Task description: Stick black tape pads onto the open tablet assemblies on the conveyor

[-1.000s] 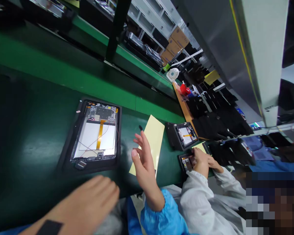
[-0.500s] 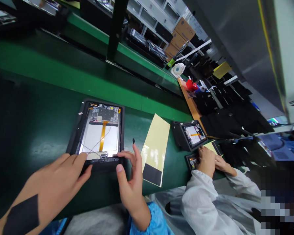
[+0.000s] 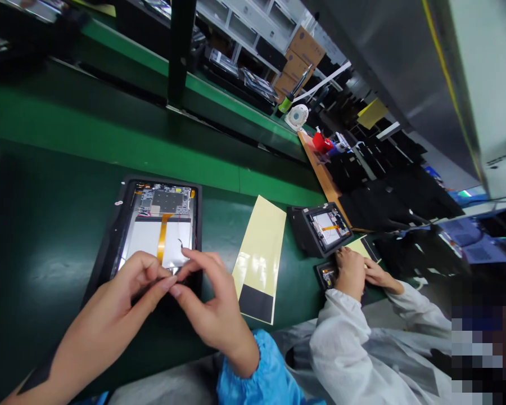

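An opened tablet-like device [image 3: 172, 228] lies in a black frame [image 3: 123, 211], showing a circuit board [image 3: 167, 201], an orange ribbon cable [image 3: 162, 236] and white panels. Over its lower edge my left hand [image 3: 122, 304] pinches something too small to make out. My right hand [image 3: 215, 295] meets it fingertip to fingertip, its thumb and fingers closed at the same spot. A small black strip [image 3: 180, 244] sticks up at my right index finger. A black patch [image 3: 40, 374] is on my left wrist.
Right of the device lies a yellow sheet [image 3: 259, 242] with a black rectangle. Farther right are a second opened device [image 3: 329, 228] on a black stand and a co-worker's hands [image 3: 351, 274] over another device. A small fan [image 3: 297, 117] stands behind.
My hands have come together over the device's lower edge; my right hand moved left and its raised fingers have bent in. The whole view has shifted slightly.
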Tool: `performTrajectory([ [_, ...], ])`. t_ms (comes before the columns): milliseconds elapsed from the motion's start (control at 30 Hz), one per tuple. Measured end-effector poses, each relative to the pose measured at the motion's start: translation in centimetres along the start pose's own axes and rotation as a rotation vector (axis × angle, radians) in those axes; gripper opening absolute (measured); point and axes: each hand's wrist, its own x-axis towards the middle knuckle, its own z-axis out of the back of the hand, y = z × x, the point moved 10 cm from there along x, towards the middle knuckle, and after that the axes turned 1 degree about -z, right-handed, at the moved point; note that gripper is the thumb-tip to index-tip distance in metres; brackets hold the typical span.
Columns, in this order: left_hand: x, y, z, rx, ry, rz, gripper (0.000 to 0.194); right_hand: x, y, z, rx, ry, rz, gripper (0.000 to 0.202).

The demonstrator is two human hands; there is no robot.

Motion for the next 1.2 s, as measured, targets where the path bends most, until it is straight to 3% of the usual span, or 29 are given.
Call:
performTrajectory([
  [133,0.1,-0.9,-0.1,0.128,-0.026,-0.12,0.045,0.1,-1.4,2.3,-0.094,-0.06,-0.037,0.049],
  [300,-0.5,-0.4,-0.9,0.431,0.113,-0.425,0.05,0.0,-3.6,2.9,-0.169,-0.023,-0.078,0.051],
  [433,-1.8,-0.1,-3.1,0.695,0.279,-0.69,0.041,-0.7,-3.3,2.8,-0.22,0.031,0.037,0.056],
  [633,-3.0,-2.6,-7.8,0.89,0.203,-0.805,0.055,-2.2,-4.0,5.1,-0.184,-0.09,-0.012,0.052],
  [733,-3.3,-3.8,-8.7,0.831,0.179,-0.851,0.056,-2.7,-4.3,5.3,-0.152,-0.102,-0.029,0.051],
  [833,-2.0,-3.5,-6.7,0.543,0.193,-0.693,0.053,-2.9,-4.5,5.1,-0.069,-0.107,-0.066,0.051],
  [967,0.8,-1.1,-3.0,0.217,0.116,-0.26,0.056,-1.6,-3.9,3.8,0.048,-0.05,-0.069,0.058],
  [1100,1.6,0.3,-2.3,0.028,0.07,-0.007,0.074,0.4,-2.7,2.9,0.025,-0.051,-0.017,0.06],
  [1200,1.9,0.8,-1.8,-0.024,0.012,0.047,0.076,1.2,-2.3,2.5,-0.024,-0.067,-0.014,0.057],
])
